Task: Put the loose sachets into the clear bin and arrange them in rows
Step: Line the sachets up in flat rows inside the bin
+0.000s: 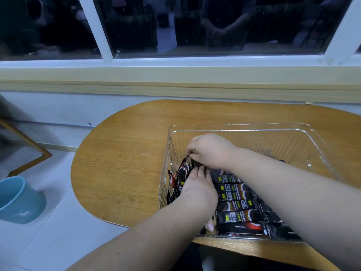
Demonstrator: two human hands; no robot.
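A clear plastic bin (pixel 254 132) stands on the right part of the wooden table. Black and red sachets (pixel 237 204) lie in rows on its floor. Both my hands are inside the bin at its left end. My right hand (pixel 210 149) pinches the top ends of several upright sachets (pixel 182 171) that lean against the left wall. My left hand (pixel 197 184) lies just below, fingers straight and pressing on the same bundle; its thumb shows near the front wall. What lies under my forearms is hidden.
The oval wooden table (pixel 121 163) stands against a wall under a window sill (pixel 175 89). A blue bucket (pixel 19 200) sits on the floor at the left, near a gold-edged frame (pixel 29 145).
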